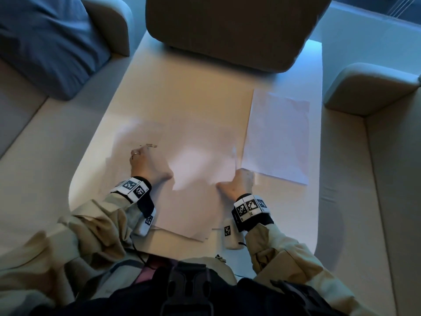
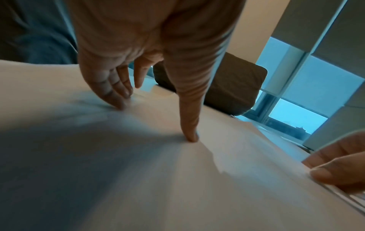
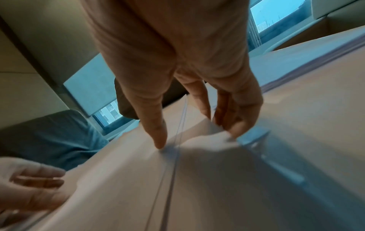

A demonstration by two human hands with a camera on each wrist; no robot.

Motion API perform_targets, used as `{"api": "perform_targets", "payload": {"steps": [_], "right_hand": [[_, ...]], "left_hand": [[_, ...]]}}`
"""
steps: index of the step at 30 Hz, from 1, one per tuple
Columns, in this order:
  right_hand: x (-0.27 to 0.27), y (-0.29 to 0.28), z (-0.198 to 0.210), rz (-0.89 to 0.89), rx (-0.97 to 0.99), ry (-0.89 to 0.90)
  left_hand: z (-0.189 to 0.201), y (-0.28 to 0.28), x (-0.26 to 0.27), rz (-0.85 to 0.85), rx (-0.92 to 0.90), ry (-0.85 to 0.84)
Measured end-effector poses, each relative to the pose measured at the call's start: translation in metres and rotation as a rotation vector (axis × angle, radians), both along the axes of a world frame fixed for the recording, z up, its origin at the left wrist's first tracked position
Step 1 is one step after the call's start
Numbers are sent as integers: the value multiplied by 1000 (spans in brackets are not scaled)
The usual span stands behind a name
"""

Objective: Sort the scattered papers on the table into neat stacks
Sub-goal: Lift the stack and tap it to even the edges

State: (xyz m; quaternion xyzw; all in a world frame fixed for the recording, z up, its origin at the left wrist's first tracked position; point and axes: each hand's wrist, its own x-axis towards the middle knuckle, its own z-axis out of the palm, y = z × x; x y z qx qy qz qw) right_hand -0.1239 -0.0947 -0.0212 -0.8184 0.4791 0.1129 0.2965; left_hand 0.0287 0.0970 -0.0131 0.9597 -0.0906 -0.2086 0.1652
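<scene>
A loose pile of white papers (image 1: 196, 169) lies in the middle of the white table (image 1: 314, 224), its sheets fanned at the near edge. My left hand (image 1: 148, 163) rests flat on the pile's left side, with straight fingers (image 2: 120, 100) and the thumb pressing down. It also touches a printed sheet (image 1: 141, 135) that sticks out to the left. My right hand (image 1: 237, 181) pinches the pile's right edge, thumb (image 3: 160, 140) on top and fingers curled at the lifted edge. A squared stack of papers (image 1: 278, 137) lies to the right, apart from both hands.
A brown chair back (image 1: 227, 30) stands at the table's far edge. A blue cushion (image 1: 45, 42) lies on the sofa at the left, and a sofa arm (image 1: 369, 87) rises at the right. Bare tabletop shows beyond the papers.
</scene>
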Motion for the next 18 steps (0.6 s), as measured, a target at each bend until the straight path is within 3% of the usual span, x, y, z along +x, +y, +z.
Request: {"api": "perform_targets", "payload": {"steps": [2,6,9,13,18], "right_hand": [[0,8,-1,-59,-5,-44],[-3,10,3,-163,-25,-330],[-5,6,10,-168,-67,-429],[-5,11,18,-55,-53,-351],[2,29,21,-62,93,-342]], "left_hand": [[3,-1,-3,10,-33,7],[8,0,2,47,-138,116],[12,3,7,-63,-139,145],[13,10,11,-113,-196,57],[14,16,16,-184,-177,66]]}}
